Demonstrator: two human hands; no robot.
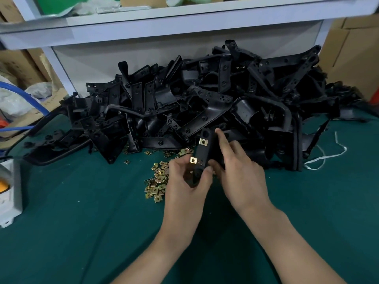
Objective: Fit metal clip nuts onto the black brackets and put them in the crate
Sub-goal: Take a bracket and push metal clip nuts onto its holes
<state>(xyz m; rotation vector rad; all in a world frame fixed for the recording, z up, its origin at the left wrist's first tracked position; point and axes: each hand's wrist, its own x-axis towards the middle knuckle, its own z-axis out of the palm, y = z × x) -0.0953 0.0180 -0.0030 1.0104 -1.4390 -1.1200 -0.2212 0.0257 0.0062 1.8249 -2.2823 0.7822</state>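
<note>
Because the left hand (184, 181) curls its fingers round the lower end of the black bracket (202, 154), the strip stands nearly upright at the centre of the frame, its face turned to the camera for checking. Two clip nuts (203, 142) already sit on its left edge, one high and one by the left thumb. The right hand (242, 175) steadies the other edge with its thumb (210, 168), index finger stretched up beside the top end. Whether its remaining fingers close behind the strip cannot be told. Just left of the hands, the loose clip nuts (158, 181) lie scattered on the green mat (92, 201), within easy reach. Behind, the heap of brackets (205, 95) fills the middle of the frame as supply. No crate shows, so this piece, seemingly finished, awaits transfer.
</note>
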